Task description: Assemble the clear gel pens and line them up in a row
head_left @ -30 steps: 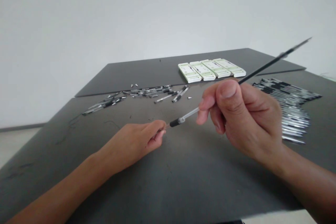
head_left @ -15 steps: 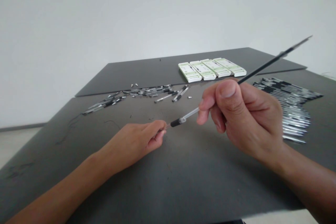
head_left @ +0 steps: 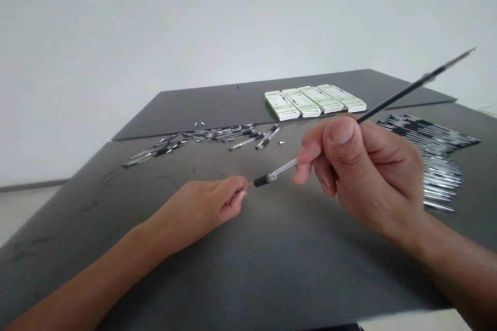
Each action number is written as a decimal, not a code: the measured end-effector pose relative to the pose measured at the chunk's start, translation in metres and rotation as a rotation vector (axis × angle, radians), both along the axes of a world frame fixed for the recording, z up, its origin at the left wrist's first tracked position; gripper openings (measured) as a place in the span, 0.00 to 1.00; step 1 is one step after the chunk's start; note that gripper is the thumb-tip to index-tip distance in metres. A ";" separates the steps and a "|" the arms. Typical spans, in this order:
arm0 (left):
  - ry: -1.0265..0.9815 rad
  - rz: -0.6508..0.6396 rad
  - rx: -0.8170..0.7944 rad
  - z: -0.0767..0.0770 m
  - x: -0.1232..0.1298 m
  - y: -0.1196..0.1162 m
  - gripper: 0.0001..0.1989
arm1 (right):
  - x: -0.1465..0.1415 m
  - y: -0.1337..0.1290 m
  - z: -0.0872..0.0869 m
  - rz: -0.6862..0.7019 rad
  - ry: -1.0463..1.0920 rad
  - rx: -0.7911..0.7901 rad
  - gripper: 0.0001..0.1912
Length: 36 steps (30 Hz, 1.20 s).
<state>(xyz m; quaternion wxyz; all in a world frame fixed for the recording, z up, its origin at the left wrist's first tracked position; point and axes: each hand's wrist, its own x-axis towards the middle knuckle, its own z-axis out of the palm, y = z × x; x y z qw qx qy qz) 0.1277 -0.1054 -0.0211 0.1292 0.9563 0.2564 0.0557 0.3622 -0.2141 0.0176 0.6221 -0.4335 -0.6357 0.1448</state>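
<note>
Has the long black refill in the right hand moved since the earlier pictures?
Yes. The far tip of the long black refill has swung right and slightly up, judged against the row of green-and-white boxes.

A plain white wall (head_left: pixel 194 26) rises behind a dark grey desk (head_left: pixel 272 279). Pale floor (head_left: pixel 23 214) appears at lower left, bounded by a grey skirting board (head_left: pixel 31 185).
</note>
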 end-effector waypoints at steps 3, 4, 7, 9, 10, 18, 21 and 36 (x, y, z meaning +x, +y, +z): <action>-0.001 -0.007 0.000 -0.001 -0.001 0.000 0.10 | 0.000 -0.001 0.001 0.003 0.006 -0.008 0.18; -0.002 -0.008 0.000 -0.001 -0.001 0.000 0.10 | 0.000 -0.001 0.001 0.004 0.011 -0.005 0.18; 0.004 0.002 -0.010 -0.001 -0.002 0.000 0.11 | 0.001 -0.001 0.000 0.004 0.020 0.005 0.18; 0.015 0.012 -0.017 -0.001 -0.001 0.000 0.10 | 0.000 -0.001 0.000 -0.001 0.016 0.009 0.17; 0.021 0.015 -0.020 0.000 -0.001 -0.001 0.10 | 0.000 -0.001 0.000 -0.001 0.012 0.011 0.17; 0.036 0.016 -0.031 0.001 0.000 0.000 0.11 | -0.001 0.000 0.001 0.000 -0.012 0.002 0.18; 0.031 0.011 -0.040 0.001 0.001 -0.002 0.11 | 0.002 0.001 0.000 0.001 -0.145 -0.027 0.17; -0.018 0.113 -0.141 -0.001 0.001 0.000 0.16 | 0.100 0.037 0.012 -0.409 -0.199 0.078 0.19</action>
